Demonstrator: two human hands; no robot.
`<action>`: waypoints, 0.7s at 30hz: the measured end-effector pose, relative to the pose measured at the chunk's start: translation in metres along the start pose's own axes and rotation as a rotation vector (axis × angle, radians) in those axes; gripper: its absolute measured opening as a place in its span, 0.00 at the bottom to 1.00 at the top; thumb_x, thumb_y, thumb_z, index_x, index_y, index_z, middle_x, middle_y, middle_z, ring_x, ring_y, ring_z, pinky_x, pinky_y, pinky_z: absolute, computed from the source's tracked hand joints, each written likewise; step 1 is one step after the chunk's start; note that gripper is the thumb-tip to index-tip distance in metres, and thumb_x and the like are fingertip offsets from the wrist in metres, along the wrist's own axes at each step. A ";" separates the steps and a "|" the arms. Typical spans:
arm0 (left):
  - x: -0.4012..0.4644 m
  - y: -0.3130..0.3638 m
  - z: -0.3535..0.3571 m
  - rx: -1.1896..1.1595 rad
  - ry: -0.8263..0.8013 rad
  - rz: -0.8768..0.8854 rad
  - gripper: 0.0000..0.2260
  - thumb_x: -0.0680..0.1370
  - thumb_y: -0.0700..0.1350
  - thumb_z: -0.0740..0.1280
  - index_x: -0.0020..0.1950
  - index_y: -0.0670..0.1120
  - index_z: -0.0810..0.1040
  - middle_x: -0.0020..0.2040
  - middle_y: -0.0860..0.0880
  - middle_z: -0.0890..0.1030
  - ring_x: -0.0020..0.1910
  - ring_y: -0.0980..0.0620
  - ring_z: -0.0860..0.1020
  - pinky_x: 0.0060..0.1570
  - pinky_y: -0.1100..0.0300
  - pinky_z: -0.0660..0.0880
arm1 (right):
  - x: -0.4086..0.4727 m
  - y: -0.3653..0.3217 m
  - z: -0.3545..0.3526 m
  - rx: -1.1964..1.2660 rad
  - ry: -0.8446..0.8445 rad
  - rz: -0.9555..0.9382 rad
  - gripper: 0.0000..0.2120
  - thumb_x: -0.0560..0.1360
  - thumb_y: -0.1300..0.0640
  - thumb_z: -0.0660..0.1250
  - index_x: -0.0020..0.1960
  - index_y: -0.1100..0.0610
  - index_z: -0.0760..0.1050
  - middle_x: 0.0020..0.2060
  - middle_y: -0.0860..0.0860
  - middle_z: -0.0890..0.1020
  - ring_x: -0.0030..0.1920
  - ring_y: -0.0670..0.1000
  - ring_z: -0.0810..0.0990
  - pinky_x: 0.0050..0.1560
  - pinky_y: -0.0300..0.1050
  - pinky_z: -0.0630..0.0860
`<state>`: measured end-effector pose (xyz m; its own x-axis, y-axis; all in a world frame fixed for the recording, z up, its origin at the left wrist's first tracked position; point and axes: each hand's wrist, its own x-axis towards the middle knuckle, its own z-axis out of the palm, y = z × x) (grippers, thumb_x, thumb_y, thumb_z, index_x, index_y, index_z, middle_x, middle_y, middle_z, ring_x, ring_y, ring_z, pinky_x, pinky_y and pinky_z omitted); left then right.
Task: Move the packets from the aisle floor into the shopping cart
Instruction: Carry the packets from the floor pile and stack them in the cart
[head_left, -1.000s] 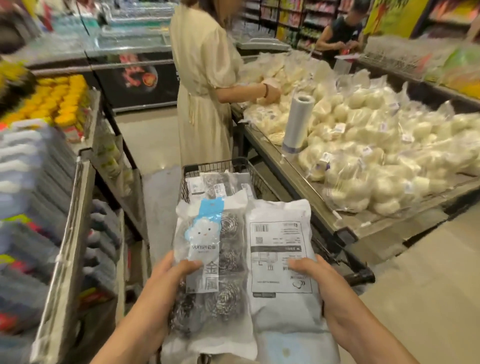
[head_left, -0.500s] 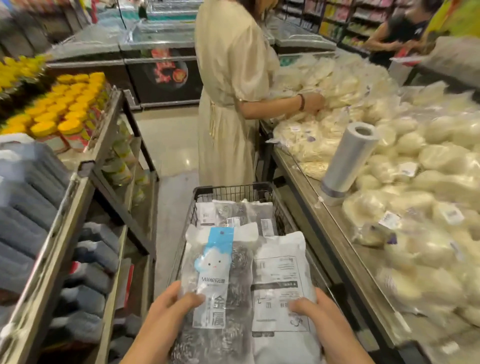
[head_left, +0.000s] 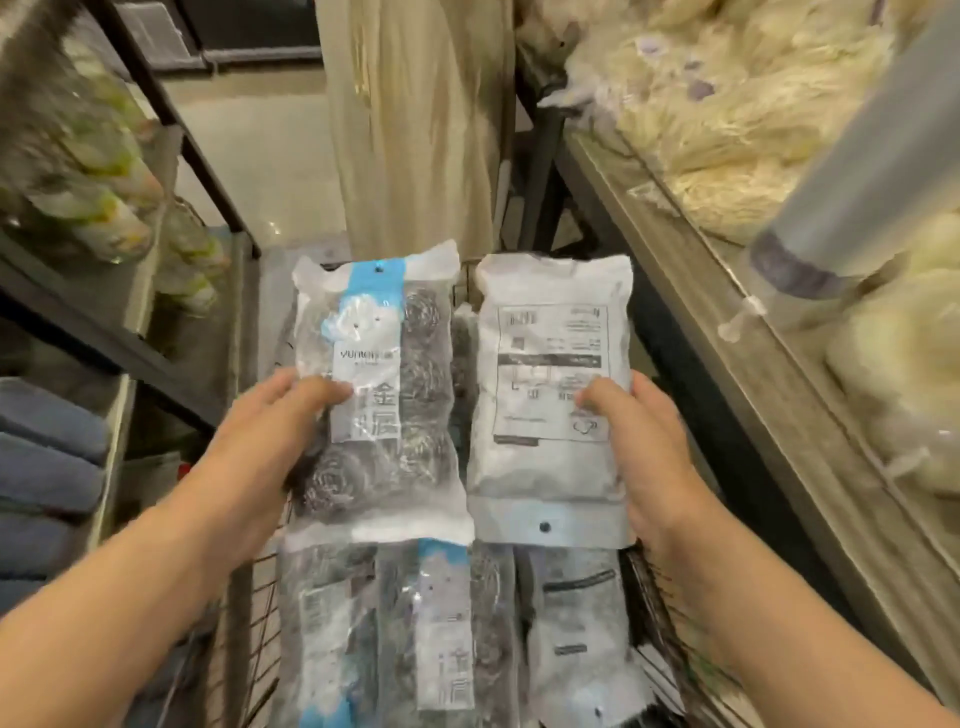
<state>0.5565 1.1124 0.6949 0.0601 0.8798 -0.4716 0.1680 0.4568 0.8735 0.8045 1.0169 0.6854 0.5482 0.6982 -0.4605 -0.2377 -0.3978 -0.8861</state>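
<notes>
My left hand (head_left: 270, 436) grips a clear packet of steel scourers with a blue and white label (head_left: 379, 384), thumb on its front. My right hand (head_left: 644, 441) grips a second packet turned to its white printed back (head_left: 550, 384). Both packets are held side by side over the black wire shopping cart (head_left: 260, 613). Inside the cart below them lie more packets of the same kind (head_left: 415, 634), some face up and some back up (head_left: 576, 644).
A person in a cream dress (head_left: 415, 119) stands just beyond the cart. A wooden display of bagged pale food (head_left: 727, 114) with a plastic-bag roll (head_left: 862, 171) runs along the right. Dark shelves with bottles (head_left: 104, 171) and grey folded goods (head_left: 41, 467) line the left.
The view has dropped and moved closer over the cart. Both hands have carried the two packets forward above it, and the packets lying in the cart now show below them.
</notes>
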 end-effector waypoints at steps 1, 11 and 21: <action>0.014 -0.002 0.004 -0.014 0.012 -0.001 0.03 0.75 0.46 0.72 0.45 0.48 0.82 0.33 0.48 0.83 0.39 0.47 0.77 0.43 0.53 0.72 | 0.012 0.003 0.005 0.005 -0.006 -0.006 0.13 0.75 0.61 0.67 0.58 0.52 0.80 0.48 0.50 0.89 0.47 0.52 0.89 0.49 0.56 0.86; 0.088 -0.052 0.031 -0.045 -0.002 -0.019 0.06 0.79 0.44 0.71 0.54 0.45 0.77 0.38 0.50 0.82 0.36 0.51 0.76 0.39 0.57 0.72 | 0.082 0.043 0.038 -0.206 0.083 -0.077 0.16 0.73 0.52 0.67 0.60 0.50 0.74 0.52 0.43 0.81 0.53 0.46 0.81 0.47 0.48 0.79; 0.098 -0.066 0.049 0.078 0.037 0.053 0.10 0.80 0.45 0.71 0.61 0.48 0.77 0.49 0.49 0.85 0.41 0.51 0.81 0.36 0.62 0.77 | 0.104 0.061 0.052 -0.456 0.124 0.039 0.19 0.78 0.48 0.61 0.68 0.49 0.68 0.54 0.47 0.80 0.53 0.52 0.79 0.57 0.54 0.77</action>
<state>0.5993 1.1621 0.5849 0.0350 0.9075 -0.4186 0.2414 0.3988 0.8847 0.8051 1.0965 0.5806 0.6442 0.6124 -0.4582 0.1018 -0.6624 -0.7422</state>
